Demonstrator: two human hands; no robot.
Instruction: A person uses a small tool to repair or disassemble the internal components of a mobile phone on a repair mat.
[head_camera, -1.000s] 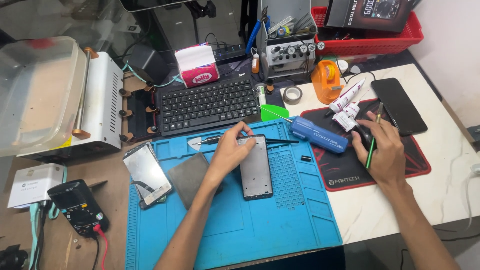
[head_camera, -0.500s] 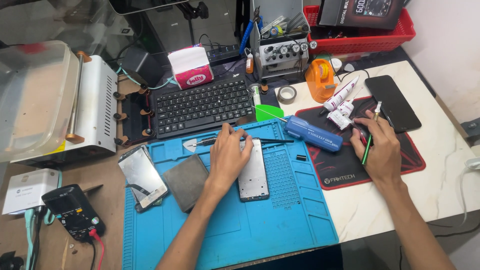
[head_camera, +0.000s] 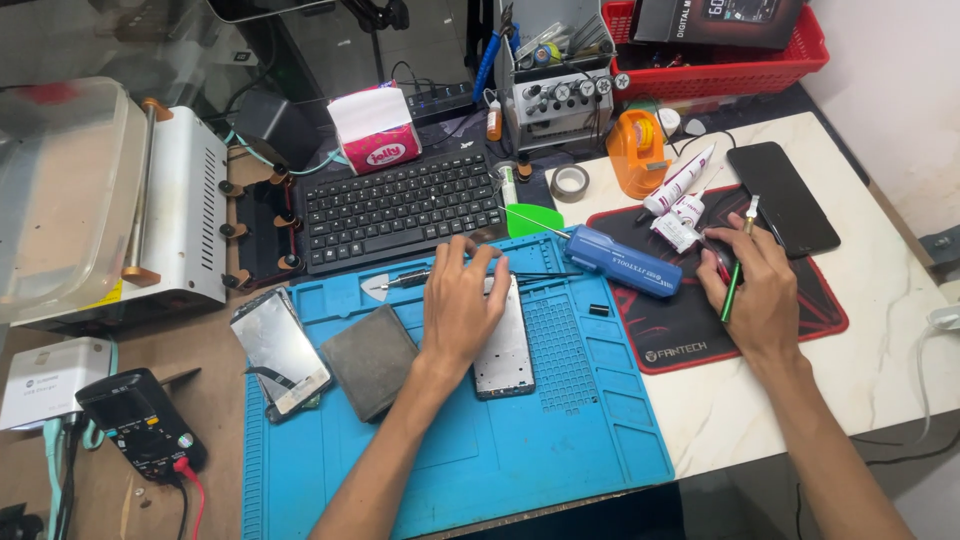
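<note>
My left hand (head_camera: 458, 305) lies flat on the blue work mat (head_camera: 560, 440), its fingers resting on the upper left of a grey phone frame (head_camera: 507, 350). My right hand (head_camera: 758, 290) rests on the black and red mouse pad (head_camera: 690, 320) and grips a thin green tool (head_camera: 733, 275) whose metal tip points away from me. A blue screwdriver (head_camera: 620, 262) lies between the two hands. White tubes (head_camera: 678, 195) lie just beyond my right hand.
A black keyboard (head_camera: 400, 205) sits behind the mat. A phone screen (head_camera: 280, 350) and a dark pad (head_camera: 372, 360) lie left of my hand. A black phone (head_camera: 782, 198), orange tape dispenser (head_camera: 636, 155), multimeter (head_camera: 140, 425) and white machine (head_camera: 180, 215) surround the area.
The view has shifted slightly. My left hand stays on the phone frame, and my right hand has settled a little lower on the mouse pad with the green tool.
</note>
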